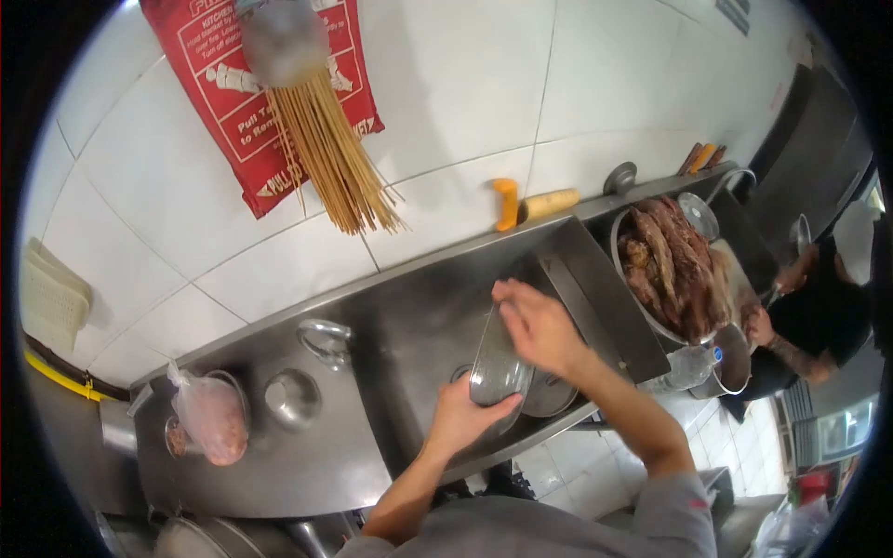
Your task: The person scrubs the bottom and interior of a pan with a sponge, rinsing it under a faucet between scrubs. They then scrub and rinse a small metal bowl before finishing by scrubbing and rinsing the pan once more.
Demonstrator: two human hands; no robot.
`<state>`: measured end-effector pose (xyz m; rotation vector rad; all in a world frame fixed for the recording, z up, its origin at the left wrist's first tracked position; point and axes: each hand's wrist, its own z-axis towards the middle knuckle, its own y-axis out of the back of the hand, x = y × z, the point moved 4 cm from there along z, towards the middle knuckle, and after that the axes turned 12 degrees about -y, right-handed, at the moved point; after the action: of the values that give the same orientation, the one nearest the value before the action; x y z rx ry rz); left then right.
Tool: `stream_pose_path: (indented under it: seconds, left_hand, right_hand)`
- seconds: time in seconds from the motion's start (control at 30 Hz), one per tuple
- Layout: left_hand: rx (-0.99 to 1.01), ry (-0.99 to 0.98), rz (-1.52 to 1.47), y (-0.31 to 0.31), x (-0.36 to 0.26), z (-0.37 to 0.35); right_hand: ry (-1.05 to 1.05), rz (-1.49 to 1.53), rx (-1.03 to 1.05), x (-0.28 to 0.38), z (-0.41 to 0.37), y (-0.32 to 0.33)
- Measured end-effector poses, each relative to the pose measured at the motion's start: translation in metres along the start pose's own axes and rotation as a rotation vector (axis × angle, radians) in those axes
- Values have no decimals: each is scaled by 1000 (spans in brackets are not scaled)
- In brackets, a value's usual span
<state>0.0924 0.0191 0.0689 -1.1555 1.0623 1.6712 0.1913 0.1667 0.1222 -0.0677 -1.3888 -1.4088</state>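
Over a stainless steel sink (400, 325), my left hand (467, 414) grips the lower end of a clear, shiny container (498, 363), thumb stretched along its side. My right hand (539, 325) bends over the upper end of this container, its fingers curled near the rim. What the right fingers hold, if anything, is too small to make out. The container is tilted between the two hands. Below it, a round metal piece (551, 398) lies in the sink, partly hidden by the container and my right forearm.
A large pot of meat (674, 270) stands right of the sink, near a plastic bottle (693, 367). Beyond it, a person in black (819, 316) works. A metal bowl (292, 399) and bagged meat (212, 418) lie left. Skewers (330, 153) hang on the wall.
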Motion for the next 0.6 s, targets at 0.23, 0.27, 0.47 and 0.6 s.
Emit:
stream_pose_path:
  seconds: [0.23,0.27,0.47,0.6]
  left_hand:
    - [-8,51,-11,4,-2,2]
    - [-1,50,-10,2,-2,-3]
    - [80,20,107,13,1,-9]
    - [101,22,26,24,-4,-12]
  right_hand:
    - [135,-80,-79,18,-6,1]
    - [-32,22,6,-5,13,1]
    - [329,-224,-40,61,-50,-5]
    - [31,69,-58,-1,2,-3]
